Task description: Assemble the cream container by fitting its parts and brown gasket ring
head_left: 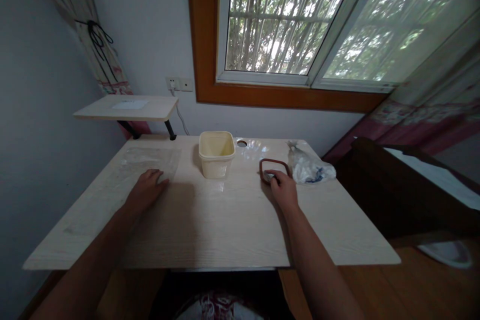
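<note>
Handling the brown rounded-rectangular rim right of centre seems under way, right hand curled at its near edge, pinch unclear, left hand loosely spread over clear plastic sheeting at left, the next move needing a sure grip.

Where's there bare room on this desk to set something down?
Front middle, between left forearm and right forearm, before the cream basket; front right, between right forearm and desk edge. Crowded: back right (right hand, brown frame, plastic bag); back left (left hand, clear plastic sheet).
</note>
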A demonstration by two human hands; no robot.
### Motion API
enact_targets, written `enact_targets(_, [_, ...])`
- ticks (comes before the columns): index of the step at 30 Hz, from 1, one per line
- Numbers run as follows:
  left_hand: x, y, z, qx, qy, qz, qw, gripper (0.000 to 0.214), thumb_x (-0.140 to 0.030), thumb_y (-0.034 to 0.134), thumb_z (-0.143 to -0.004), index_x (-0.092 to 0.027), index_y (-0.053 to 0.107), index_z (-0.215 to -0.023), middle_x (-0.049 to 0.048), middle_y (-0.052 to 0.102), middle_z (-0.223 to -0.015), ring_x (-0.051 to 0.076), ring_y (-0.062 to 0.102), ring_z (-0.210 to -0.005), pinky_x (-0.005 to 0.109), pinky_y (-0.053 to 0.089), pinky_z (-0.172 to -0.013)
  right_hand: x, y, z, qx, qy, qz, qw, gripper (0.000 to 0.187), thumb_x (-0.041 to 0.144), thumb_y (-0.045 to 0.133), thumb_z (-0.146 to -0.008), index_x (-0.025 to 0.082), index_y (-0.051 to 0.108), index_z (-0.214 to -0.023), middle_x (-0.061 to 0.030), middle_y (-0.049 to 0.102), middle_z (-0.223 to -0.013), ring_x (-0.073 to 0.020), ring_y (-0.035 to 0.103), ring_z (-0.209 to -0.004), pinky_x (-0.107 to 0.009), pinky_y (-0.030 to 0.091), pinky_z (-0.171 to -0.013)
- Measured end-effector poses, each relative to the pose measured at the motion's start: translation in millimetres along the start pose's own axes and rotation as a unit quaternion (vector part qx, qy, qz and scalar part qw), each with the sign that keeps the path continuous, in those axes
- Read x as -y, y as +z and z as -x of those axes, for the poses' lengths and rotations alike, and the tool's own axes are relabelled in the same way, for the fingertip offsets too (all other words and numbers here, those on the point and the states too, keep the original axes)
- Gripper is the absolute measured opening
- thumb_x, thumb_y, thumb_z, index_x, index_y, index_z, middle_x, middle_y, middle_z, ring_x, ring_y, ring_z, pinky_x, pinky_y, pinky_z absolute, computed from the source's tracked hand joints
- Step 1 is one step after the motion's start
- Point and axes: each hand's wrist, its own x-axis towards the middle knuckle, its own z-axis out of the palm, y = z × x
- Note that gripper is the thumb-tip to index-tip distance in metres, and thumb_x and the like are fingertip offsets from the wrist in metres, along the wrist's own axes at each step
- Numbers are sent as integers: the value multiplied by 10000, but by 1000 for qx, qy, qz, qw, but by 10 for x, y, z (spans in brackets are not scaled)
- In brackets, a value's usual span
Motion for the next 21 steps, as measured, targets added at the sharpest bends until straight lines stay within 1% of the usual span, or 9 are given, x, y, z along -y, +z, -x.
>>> enact_targets(5, [-63, -33, -13, -26, 29, -42, 998, 446, -444, 463, -913, -138, 706, -1126, 169, 656, -1172, 331, 575, -1114, 489, 426, -1047, -6, 21, 6, 7, -7, 0, 1000, 362, 190, 463, -835, 228, 742, -1062, -72, 762, -1099, -253, 696, -1026, -399, 528, -954])
enact_targets(10, [-122, -36, -19, -38, 53, -53, 996, 307, -330, 458, -911, -174, 715, -975, 142, 668, -1038, 295, 588, -976, 453, 459, -964, -21, 40, 9, 19, -9, -2, 1000, 355, 203, 466, -845, 217, 743, -1066, -78, 763, -1084, -255, 698, -1020, -402, 528, -946])
enact_targets(15, [-149, -8, -41, -49, 77, -83, 992, 265, -278, 445, -905, -172, 687, -921, 147, 657, -994, 297, 573, -957, 453, 464, -942, -14, 48, 11, 28, -20, -10, 999, 333, 219, 465, -869, 211, 744, -1050, -82, 764, -1069, -253, 700, -1014, -404, 531, -940])
enact_targets(21, [-172, -1, -22, -66, 69, -98, 991, 221, -278, 461, -900, -196, 665, -881, 128, 649, -967, 291, 568, -945, 436, 469, -915, -41, 65, 20, 34, -32, -18, 999, 311, 245, 480, -890, 220, 747, -1049, -77, 767, -1074, -251, 707, -1017, -403, 537, -936])
